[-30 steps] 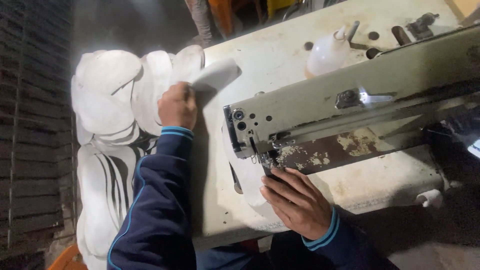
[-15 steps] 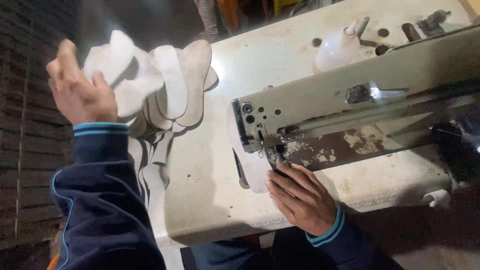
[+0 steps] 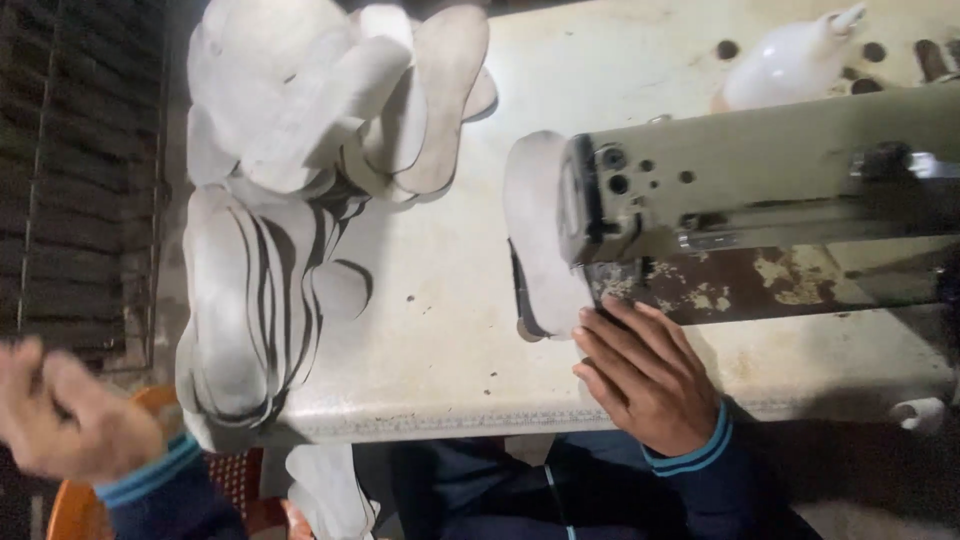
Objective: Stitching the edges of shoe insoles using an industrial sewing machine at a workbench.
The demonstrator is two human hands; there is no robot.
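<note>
My right hand (image 3: 645, 372) lies flat on the sewing table (image 3: 440, 330), fingertips on a pale sole-shaped piece (image 3: 538, 235) that runs under the head of the sewing machine (image 3: 760, 190). My left hand (image 3: 70, 420) is blurred at the lower left, off the table's edge, and I see nothing in it. A heap of white sole-shaped pieces (image 3: 320, 110) covers the table's far left corner, and more pieces (image 3: 240, 300) hang over the left edge.
A white squeeze bottle (image 3: 790, 65) lies behind the machine near several holes in the tabletop. An orange plastic seat (image 3: 80, 500) shows at the lower left. A dark slatted wall (image 3: 70, 170) runs along the left.
My left hand has swung from the pile at the table's left down and away past the table's edge. My right hand stays on the piece at the machine. The view has moved closer.
</note>
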